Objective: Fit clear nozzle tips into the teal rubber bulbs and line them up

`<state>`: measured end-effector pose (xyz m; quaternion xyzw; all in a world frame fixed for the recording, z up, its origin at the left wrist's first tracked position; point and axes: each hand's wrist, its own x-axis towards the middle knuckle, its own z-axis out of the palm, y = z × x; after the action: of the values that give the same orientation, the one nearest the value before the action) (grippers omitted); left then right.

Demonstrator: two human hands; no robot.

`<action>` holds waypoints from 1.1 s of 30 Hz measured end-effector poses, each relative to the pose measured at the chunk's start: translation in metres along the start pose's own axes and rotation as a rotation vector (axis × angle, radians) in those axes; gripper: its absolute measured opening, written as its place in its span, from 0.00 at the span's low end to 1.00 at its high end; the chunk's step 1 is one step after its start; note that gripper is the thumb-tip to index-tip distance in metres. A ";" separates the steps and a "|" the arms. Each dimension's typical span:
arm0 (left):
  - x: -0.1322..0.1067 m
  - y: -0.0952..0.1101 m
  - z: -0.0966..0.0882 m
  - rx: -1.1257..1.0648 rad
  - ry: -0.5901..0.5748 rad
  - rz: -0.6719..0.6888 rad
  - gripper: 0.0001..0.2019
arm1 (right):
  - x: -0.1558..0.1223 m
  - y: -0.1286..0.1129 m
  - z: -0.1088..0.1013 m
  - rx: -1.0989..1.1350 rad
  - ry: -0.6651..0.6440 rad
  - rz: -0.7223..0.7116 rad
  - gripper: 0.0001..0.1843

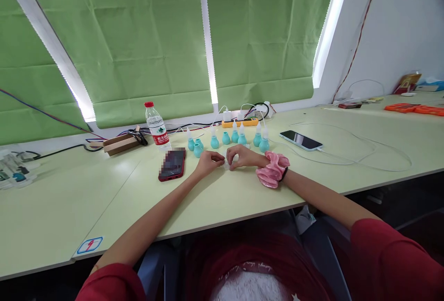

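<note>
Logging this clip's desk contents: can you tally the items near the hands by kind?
Teal squeeze bottles: 8 as far as I can tell
Phones: 2, a red one and one on a white cable
Water bottle: 1
Yellow power strip: 1
Pink scrunchie: 1
Small clear piece between left hand and right hand: 1
Total: 14

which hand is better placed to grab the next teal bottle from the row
Probably the right hand: it rests just below the nearer teal bottles, a short reach away. The left hand is also close, to the bottle at, but both hands pinch a small clear piece.
</note>
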<state>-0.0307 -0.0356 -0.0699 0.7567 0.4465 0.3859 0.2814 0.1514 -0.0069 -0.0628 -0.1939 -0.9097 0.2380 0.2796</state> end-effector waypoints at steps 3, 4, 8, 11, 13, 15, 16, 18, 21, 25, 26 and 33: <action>0.000 -0.001 0.000 -0.084 -0.031 -0.076 0.09 | -0.001 -0.003 0.000 0.041 -0.005 0.018 0.07; 0.000 0.000 -0.001 -0.096 -0.038 -0.089 0.10 | -0.001 -0.005 0.000 0.052 -0.007 0.028 0.06; 0.001 0.002 -0.004 -0.074 -0.049 -0.054 0.09 | -0.001 -0.006 0.000 0.063 -0.012 0.060 0.05; 0.001 0.002 -0.006 -0.075 -0.056 -0.038 0.10 | 0.000 -0.002 0.001 0.061 0.015 0.112 0.15; 0.002 0.001 -0.006 -0.087 -0.063 -0.042 0.10 | 0.000 0.001 0.002 0.045 0.018 0.157 0.20; 0.003 -0.001 -0.007 -0.097 -0.073 -0.036 0.10 | 0.000 0.004 0.001 0.008 -0.004 0.197 0.19; 0.003 -0.001 -0.007 -0.101 -0.075 -0.030 0.11 | 0.000 0.005 0.001 -0.010 -0.016 0.208 0.18; 0.004 -0.002 -0.008 -0.109 -0.071 -0.020 0.11 | 0.000 0.006 0.000 -0.029 -0.023 0.198 0.16; 0.004 -0.002 -0.010 -0.104 -0.056 -0.014 0.11 | 0.001 0.005 0.000 -0.012 -0.007 0.177 0.14; 0.003 -0.001 -0.011 -0.089 -0.052 0.001 0.10 | 0.001 0.004 0.003 0.012 0.017 0.160 0.12; 0.003 -0.001 -0.011 -0.088 -0.052 0.006 0.10 | 0.002 0.003 0.004 0.004 0.036 0.150 0.12; 0.003 -0.002 -0.010 -0.087 -0.046 0.027 0.11 | 0.002 0.001 0.008 -0.030 0.108 0.129 0.11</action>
<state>-0.0391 -0.0315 -0.0646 0.7585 0.4123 0.3911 0.3190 0.1451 -0.0072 -0.0682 -0.2689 -0.8824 0.2309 0.3093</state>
